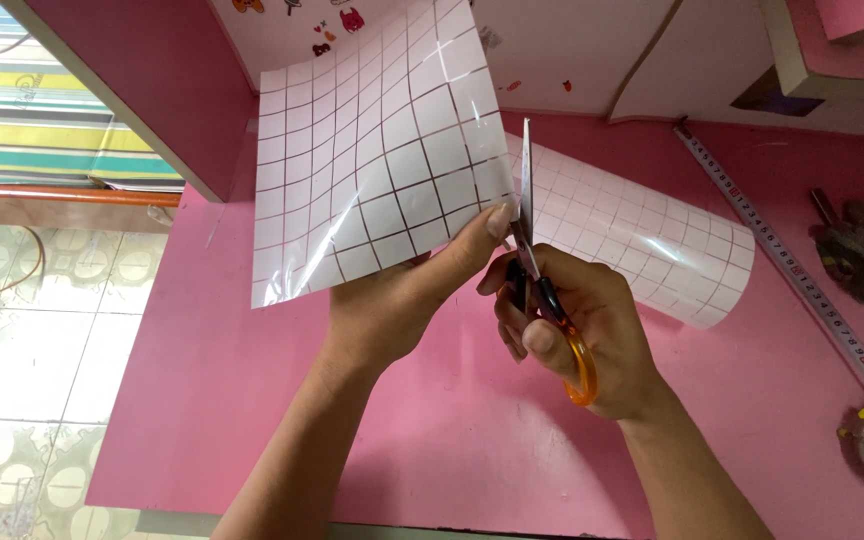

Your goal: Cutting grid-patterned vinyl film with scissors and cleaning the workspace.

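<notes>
One gridded glossy sheet point(377, 150), one pair of orange-handled scissors point(542, 290), one metal ruler point(792, 260) and two hands are on view above one pink table point(212, 400). Left of the scissors, the left hand point(402, 300) is closed in a pinch: thumb and fingers grip the sheet's lower right corner and hold that part raised above the table. Just right of it, the right hand point(582, 335) is curled through the scissor handles, with the blades nearly together and pointing up along the sheet's right edge. Right of the scissors, the rest of the sheet curls in a roll on the table. Farther right, the ruler lies diagonally.
</notes>
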